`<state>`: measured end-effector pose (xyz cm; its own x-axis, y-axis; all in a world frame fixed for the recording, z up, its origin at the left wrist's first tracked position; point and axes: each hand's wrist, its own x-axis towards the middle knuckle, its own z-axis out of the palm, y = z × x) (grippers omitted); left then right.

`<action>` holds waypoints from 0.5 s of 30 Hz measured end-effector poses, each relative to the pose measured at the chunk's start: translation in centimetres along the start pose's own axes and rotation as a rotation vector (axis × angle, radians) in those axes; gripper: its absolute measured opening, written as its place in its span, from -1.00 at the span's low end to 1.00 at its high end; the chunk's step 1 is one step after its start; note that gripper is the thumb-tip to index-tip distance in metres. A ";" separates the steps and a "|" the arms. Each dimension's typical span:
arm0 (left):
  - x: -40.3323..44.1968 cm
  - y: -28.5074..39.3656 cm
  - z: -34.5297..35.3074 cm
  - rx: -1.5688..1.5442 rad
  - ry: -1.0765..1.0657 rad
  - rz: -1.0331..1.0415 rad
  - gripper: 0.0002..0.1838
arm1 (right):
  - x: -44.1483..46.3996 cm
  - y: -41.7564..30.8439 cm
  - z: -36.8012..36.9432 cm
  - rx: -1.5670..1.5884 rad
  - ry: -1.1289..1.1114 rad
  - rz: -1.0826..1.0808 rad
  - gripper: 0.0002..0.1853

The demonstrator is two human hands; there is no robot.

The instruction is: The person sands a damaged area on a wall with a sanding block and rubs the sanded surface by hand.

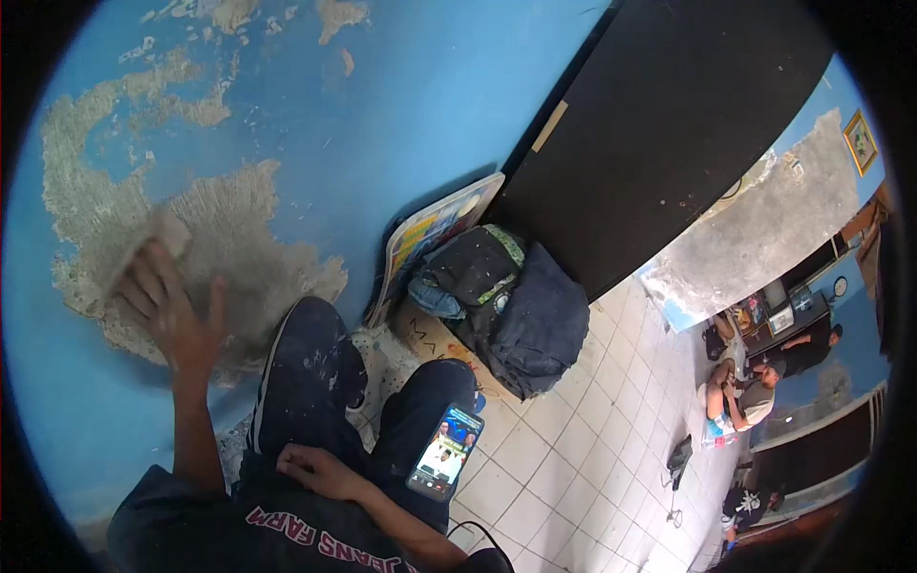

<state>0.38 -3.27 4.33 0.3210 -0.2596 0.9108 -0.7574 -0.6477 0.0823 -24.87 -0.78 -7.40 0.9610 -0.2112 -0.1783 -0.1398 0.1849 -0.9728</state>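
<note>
My left hand (pixel 167 310) is pressed against the blue wall (pixel 373 95) over a rough grey patch (pixel 244 215). Under its fingers is a small flat beige piece (pixel 170 237), blurred by motion, that looks like sandpaper. The thumb sticks out to the side. My right hand (pixel 320 473) rests on my lap, fingers curled in, with nothing visible in it. A lit phone (pixel 445 453) lies on my right thigh, near that hand. My dark trousers (pixel 306 372) carry pale specks of dust.
Beside my knees a cardboard box (pixel 435 334) bears a dark backpack (pixel 478 277) and dark cloth (pixel 535 320). Behind it a colourful board (pixel 439 229) leans on the wall by a dark door panel (pixel 669 134). Several people sit farther off on the tiled floor (pixel 583 420).
</note>
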 end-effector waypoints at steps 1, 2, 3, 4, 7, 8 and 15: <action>-1.9 -0.4 0.8 0.021 -0.143 0.050 -0.05 | 0.1 0.1 0.0 0.016 -0.005 0.027 -0.81; -3.2 -0.8 1.0 0.044 -0.288 0.105 -0.06 | 0.1 0.5 0.2 0.011 0.004 0.025 -0.81; -3.6 -1.1 0.9 0.033 -0.285 0.107 -0.06 | 0.1 0.8 0.3 -0.013 0.020 -0.044 -0.82; -3.8 -1.4 0.6 0.007 -0.323 0.094 -0.07 | 0.2 1.2 0.3 -0.039 0.035 -0.112 -0.84; -1.0 -1.3 -0.3 -0.018 -0.199 0.066 -0.08 | 0.2 2.0 0.5 -0.018 0.052 -0.108 -0.83; 0.2 -1.2 -0.6 -0.006 -0.037 0.044 -0.09 | 0.2 2.0 0.5 -0.020 0.061 -0.103 -0.83; -1.9 -1.0 0.9 0.009 -0.093 0.105 -0.07 | 0.5 2.1 0.4 -0.068 0.043 -0.158 -0.83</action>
<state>1.02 -2.73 2.17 0.2914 -0.3915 0.8728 -0.7846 -0.6198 -0.0161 -24.62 -0.09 -9.42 0.9615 -0.2733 -0.0271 -0.0052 0.0807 -0.9967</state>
